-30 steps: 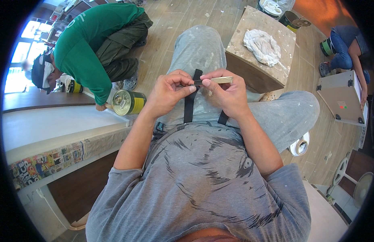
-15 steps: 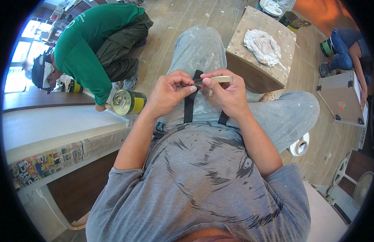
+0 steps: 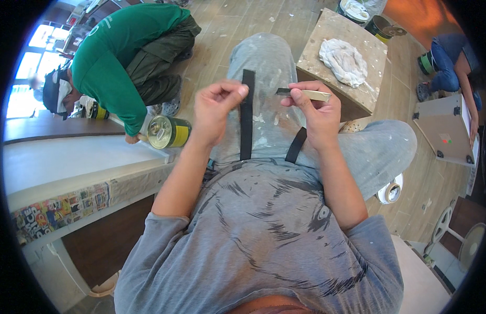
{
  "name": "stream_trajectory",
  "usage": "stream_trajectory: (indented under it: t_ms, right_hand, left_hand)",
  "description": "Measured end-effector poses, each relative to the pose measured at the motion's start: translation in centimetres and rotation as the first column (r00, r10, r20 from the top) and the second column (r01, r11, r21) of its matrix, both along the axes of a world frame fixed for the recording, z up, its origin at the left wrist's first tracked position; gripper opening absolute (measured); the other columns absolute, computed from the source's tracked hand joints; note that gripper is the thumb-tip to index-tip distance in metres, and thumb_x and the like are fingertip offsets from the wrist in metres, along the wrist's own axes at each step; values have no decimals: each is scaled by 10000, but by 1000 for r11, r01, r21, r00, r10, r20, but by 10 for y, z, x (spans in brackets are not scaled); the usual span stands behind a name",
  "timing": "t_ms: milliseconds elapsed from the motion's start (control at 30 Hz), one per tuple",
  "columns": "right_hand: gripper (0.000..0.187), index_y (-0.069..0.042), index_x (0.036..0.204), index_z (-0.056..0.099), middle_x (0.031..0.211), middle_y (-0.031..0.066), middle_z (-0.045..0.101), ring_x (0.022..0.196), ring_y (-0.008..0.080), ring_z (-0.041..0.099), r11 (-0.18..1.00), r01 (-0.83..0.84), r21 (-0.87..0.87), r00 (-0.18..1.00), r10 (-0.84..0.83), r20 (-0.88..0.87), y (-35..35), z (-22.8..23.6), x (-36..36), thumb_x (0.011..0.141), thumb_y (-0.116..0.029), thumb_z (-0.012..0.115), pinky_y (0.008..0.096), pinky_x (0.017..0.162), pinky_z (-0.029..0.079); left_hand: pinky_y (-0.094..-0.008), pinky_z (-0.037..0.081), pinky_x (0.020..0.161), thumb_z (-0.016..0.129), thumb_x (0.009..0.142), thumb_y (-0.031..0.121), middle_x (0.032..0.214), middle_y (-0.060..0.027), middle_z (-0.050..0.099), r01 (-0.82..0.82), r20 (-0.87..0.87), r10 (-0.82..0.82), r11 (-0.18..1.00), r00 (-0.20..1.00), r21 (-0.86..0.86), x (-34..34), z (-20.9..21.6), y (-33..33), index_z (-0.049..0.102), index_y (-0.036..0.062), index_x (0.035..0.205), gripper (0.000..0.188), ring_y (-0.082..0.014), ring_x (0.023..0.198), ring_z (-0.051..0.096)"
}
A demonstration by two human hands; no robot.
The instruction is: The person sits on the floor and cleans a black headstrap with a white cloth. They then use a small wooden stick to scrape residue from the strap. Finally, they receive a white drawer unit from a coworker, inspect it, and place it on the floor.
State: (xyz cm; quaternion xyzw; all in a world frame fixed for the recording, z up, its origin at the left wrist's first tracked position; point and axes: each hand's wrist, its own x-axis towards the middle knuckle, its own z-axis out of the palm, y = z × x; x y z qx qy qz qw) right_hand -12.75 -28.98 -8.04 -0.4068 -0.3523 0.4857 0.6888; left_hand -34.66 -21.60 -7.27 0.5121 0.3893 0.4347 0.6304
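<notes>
My left hand [image 3: 216,111] is closed in a pinch, its thumb tip at the edge of a long black strap [image 3: 246,115] that runs up my paint-spattered grey trousers [image 3: 261,57] from the waist. Whether anything is between those fingertips cannot be made out. My right hand [image 3: 317,107] holds a slim, flat, pale stick-like piece [image 3: 317,96] with a dark tip pointing toward the left hand. A gap parts the two hands. Below the right hand, a shorter black strap [image 3: 296,145] lies on my lap.
A speckled wooden box [image 3: 327,34] with a bunched white cloth [image 3: 343,62] stands ahead right. At left, a person in green [image 3: 112,57] bends beside a paint can [image 3: 167,132] and a white board [image 3: 70,162]. Another person handles a panel [image 3: 442,128] at far right.
My hands have drawn apart from their meeting point, left hand leftward, right hand rightward with the pale piece. The long black strap now lies straighter and more uncovered.
</notes>
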Motion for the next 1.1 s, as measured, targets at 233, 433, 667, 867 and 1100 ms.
stream_trajectory:
  t_ms: [233, 433, 667, 867, 1100]
  right_hand:
    - [132, 54, 1068, 721, 983, 115, 747, 865, 188, 745, 999, -30, -42, 999, 31, 22, 0, 1, -1, 951, -3, 744, 289, 800, 603]
    - [149, 8, 991, 769, 974, 104, 752, 902, 188, 735, 995, -68, 72, 896, 29, 443, 3, -7, -10, 852, 59, 754, 299, 844, 586]
    - [134, 2, 964, 783, 945, 113, 752, 870, 200, 726, 987, -21, 160, 739, -93, 667, 16, 20, -10, 830, 3, 782, 311, 819, 560]
    - [135, 0, 977, 787, 950, 120, 753, 861, 226, 727, 983, -1, 182, 705, -128, 697, 11, 6, -9, 843, 3, 768, 321, 805, 557]
    - [174, -14, 1047, 778, 921, 139, 722, 820, 285, 711, 973, -53, 225, 615, -146, 775, 5, 0, -15, 874, -34, 769, 347, 758, 558]
  left_hand:
    - [-245, 523, 808, 785, 881, -62, 943, -8, 702, -25, 17, 26, 998, 1000, -54, 4, 11, 26, 658, -15, 1210, 356, -93, 868, 663]
    - [-231, 509, 685, 841, 865, 45, 865, -11, 706, 97, -295, -79, 994, 952, 47, 3, 24, 48, 734, -31, 1094, 264, -76, 775, 643]
    - [-206, 457, 629, 870, 859, 136, 799, 1, 722, 364, -484, -221, 904, 847, 224, 42, 27, 73, 784, 1, 936, 178, -34, 703, 597]
    - [-202, 453, 616, 904, 808, 130, 776, 12, 716, 394, -482, -238, 883, 843, 254, 43, 24, 79, 782, 11, 906, 196, -20, 687, 579]
    - [-200, 470, 614, 912, 792, 126, 773, 4, 725, 406, -526, -226, 877, 820, 257, 45, 23, 82, 766, 21, 861, 193, -26, 678, 597]
